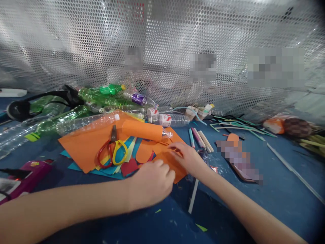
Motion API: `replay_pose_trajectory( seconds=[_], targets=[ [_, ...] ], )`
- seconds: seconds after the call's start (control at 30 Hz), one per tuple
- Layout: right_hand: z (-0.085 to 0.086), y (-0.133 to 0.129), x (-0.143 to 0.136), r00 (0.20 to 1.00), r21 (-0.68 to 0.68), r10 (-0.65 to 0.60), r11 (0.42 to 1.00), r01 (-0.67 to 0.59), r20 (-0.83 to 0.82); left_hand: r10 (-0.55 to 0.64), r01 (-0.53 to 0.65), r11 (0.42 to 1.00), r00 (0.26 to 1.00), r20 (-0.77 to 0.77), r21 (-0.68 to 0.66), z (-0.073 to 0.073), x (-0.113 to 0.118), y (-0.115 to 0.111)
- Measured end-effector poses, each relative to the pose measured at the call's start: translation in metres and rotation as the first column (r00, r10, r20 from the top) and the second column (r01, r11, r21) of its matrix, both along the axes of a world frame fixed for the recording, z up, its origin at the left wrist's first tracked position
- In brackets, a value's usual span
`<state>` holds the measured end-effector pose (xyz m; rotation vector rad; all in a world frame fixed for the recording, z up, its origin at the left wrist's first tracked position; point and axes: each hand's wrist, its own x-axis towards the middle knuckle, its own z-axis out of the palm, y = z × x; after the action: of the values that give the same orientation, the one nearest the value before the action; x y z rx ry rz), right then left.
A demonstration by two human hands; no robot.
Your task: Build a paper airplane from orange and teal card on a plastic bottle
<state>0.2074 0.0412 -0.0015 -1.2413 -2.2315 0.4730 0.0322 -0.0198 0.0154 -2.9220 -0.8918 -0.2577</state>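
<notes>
Curling L hand (153, 179): grip tucked in, can't tell if holding; prob. steadies orange paper (180, 169).
R hand (187, 156): grip loosely bent, hold unclear.
Scissors (113, 139): nr L hand, prob. for reach.

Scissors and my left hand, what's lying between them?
In the head view, mainly a piece of red paper lies between the scissors and your left hand.

- Scissors (113, 140) lie on paper sheets (83, 149).
- Bottles (101, 99) lie behind, mostly far left.
- Markers (198, 137) lie right of the sheets.
- Phone (238, 162) lies farther right, nearer.
- Power strip (34, 174) lies near left.
</notes>
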Motion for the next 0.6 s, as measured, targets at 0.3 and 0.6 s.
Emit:
replay_pose_trajectory(
  seconds=[0.3, 0.6],
  targets=[
    [-0.012, 0.013, 0.001, 0.953, 0.205, -0.006, 0.977, -0.06, 0.304, 0.188, -0.187, 0.976, 0.982, -0.005, -0.113, -0.027, 0.001, -0.043],
    [-0.01, 0.018, -0.002, 0.952, 0.214, 0.069, 0.967, -0.137, 0.298, 0.127, -0.121, 0.984, 0.991, 0.036, -0.13, -0.025, -0.01, -0.04]
  ],
)
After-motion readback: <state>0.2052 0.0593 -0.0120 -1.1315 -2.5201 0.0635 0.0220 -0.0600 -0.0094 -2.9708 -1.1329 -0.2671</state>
